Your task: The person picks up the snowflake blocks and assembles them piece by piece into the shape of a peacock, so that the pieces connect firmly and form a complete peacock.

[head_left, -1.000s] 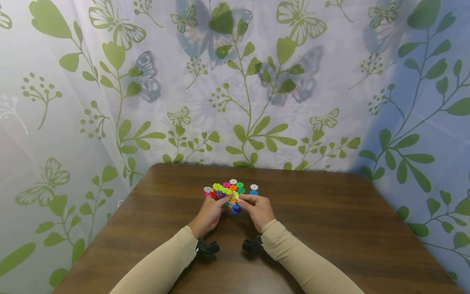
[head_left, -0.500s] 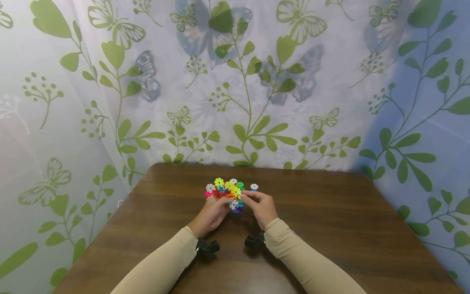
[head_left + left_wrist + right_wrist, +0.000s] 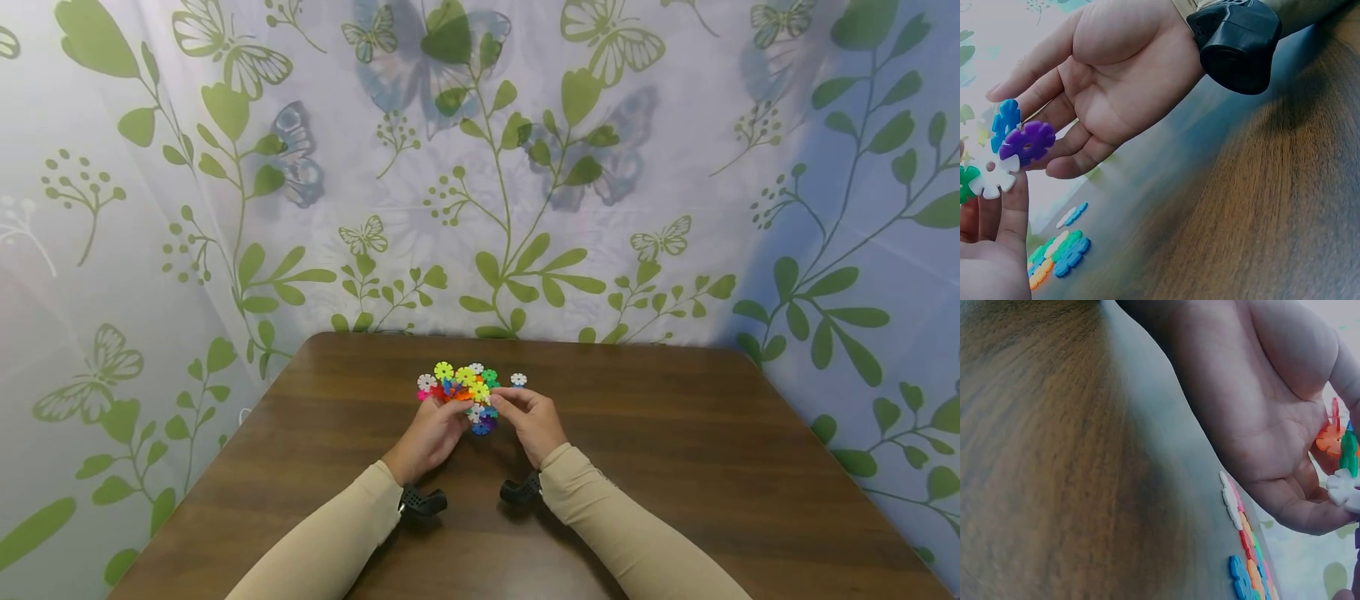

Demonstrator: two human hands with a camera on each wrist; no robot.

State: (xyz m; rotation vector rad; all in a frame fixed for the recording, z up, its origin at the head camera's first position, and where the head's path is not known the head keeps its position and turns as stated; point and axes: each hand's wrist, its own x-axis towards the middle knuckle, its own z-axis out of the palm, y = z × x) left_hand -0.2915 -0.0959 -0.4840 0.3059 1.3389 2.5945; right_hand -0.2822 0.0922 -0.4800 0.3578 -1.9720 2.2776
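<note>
Just above the table, both hands work on a cluster of interlocking plastic flower discs (image 3: 444, 371) in yellow, white, red, orange and blue. My left hand (image 3: 429, 437) grips its near left side, thumb laid across the front. On the other side my right hand (image 3: 534, 423) pinches the cluster's right edge between thumb and fingers, beside a yellow disc (image 3: 479, 390). In the left wrist view a purple disc (image 3: 1027, 142), a blue one and a white disc (image 3: 994, 176) join at slots. The right wrist view shows a green disc (image 3: 1349, 453) and an orange disc (image 3: 1330, 439) by the right fingers.
Several more discs lie on the brown wooden table (image 3: 637, 467) beyond the hands, among them a white disc (image 3: 518, 379) at the right and a joined group (image 3: 1072, 256). Behind the table hangs a leaf-and-butterfly curtain (image 3: 480, 208).
The cluster has been turned, so its yellow discs now face the head camera and a white disc shows at the front. My right hand has shifted slightly right.
</note>
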